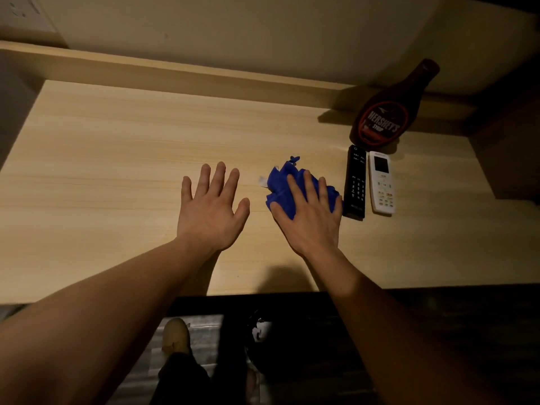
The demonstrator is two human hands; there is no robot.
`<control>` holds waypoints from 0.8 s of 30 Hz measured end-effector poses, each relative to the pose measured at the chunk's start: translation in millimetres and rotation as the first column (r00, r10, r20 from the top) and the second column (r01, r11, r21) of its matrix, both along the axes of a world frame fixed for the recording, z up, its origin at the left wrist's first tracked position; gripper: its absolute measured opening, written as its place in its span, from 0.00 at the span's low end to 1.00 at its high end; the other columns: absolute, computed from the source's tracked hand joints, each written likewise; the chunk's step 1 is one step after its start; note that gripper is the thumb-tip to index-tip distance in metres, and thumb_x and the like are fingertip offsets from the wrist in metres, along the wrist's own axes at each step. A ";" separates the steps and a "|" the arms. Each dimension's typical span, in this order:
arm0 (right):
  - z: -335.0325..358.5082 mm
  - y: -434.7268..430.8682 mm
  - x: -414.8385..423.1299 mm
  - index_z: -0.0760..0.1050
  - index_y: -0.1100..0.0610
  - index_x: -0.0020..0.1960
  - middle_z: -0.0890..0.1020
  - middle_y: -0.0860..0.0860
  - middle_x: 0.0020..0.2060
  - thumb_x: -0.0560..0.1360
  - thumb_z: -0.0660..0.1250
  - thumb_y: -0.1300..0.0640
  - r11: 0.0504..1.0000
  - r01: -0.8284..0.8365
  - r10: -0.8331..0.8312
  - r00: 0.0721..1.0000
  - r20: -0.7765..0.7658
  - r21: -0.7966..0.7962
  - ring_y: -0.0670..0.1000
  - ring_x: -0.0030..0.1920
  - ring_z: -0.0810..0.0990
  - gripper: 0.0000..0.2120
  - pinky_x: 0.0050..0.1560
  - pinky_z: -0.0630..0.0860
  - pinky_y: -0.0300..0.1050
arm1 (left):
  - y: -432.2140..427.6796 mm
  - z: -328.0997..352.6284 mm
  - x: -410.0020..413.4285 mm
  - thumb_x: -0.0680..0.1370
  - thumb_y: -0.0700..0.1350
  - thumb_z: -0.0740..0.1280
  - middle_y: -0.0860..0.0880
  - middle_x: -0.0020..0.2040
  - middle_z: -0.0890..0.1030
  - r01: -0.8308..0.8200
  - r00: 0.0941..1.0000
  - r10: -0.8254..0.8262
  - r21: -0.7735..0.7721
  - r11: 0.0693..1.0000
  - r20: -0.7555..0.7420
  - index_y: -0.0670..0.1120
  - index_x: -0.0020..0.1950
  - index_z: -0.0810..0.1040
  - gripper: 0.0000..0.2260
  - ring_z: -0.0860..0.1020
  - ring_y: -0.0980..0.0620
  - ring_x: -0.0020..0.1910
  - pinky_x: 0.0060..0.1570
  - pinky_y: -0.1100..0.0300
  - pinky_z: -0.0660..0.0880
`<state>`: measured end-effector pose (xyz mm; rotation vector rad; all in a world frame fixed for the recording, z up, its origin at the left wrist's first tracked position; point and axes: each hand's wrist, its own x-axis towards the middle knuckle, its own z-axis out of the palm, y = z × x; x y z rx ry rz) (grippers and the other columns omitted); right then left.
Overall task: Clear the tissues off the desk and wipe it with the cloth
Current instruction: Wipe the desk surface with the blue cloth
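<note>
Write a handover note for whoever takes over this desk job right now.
Left hand: open, flat, fingers spread over bare desk, holding nothing.
Right hand: pressed flat on the bunched blue cloth, no closed grip.
A small white scrap lies at the cloth's left edge, possibly tissue.
Done: no other tissues in sight.
Left: wipe on, working around the black remote, white remote and syrup bottle.

Right hand (309,213) flat on blue cloth (285,185), left hand (211,210) spread on desk (102,159).
</note>
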<state>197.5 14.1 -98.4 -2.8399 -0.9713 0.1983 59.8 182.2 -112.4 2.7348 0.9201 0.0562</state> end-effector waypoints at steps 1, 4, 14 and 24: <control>0.4 -5.8 -6.4 0.47 0.38 0.83 0.47 0.45 0.84 0.77 0.40 0.24 1.000 -0.008 0.008 1.000 -0.001 -0.001 0.53 0.83 0.41 0.38 0.79 0.41 0.67 | 0.3 0.0 0.1 0.82 0.68 0.40 0.51 0.86 0.47 0.002 1.000 -0.002 0.002 1.000 -0.004 0.57 0.85 0.45 0.32 0.41 0.47 0.84 0.80 0.37 0.40; 0.7 -23.8 -24.8 0.47 0.38 0.83 0.46 0.44 0.84 0.78 0.41 0.24 0.999 -0.031 0.031 1.000 -0.005 0.007 0.53 0.83 0.41 0.38 0.79 0.40 0.67 | 0.0 0.6 -0.2 0.82 0.68 0.40 0.50 0.86 0.47 0.009 1.000 -0.009 0.009 1.000 -0.008 0.57 0.85 0.46 0.32 0.41 0.46 0.84 0.79 0.37 0.40; -3.2 -64.8 -61.4 0.49 0.42 0.84 0.50 0.45 0.84 0.82 0.43 0.32 0.995 -0.098 0.098 0.995 0.030 -0.009 0.52 0.84 0.46 0.33 0.81 0.46 0.61 | 0.0 7.2 -0.4 0.82 0.67 0.40 0.49 0.86 0.47 0.031 0.998 -0.030 0.006 1.000 -0.049 0.56 0.85 0.46 0.33 0.41 0.44 0.84 0.79 0.36 0.39; 19.7 -100.5 -89.4 0.64 0.45 0.81 0.63 0.44 0.81 0.85 0.59 0.45 0.986 -0.157 0.163 0.973 -0.164 0.052 0.48 0.81 0.58 0.25 0.79 0.55 0.51 | 5.6 40.4 -0.6 0.83 0.65 0.44 0.44 0.86 0.46 0.084 0.970 -0.114 -0.144 0.986 -0.215 0.51 0.85 0.47 0.33 0.43 0.40 0.84 0.80 0.36 0.45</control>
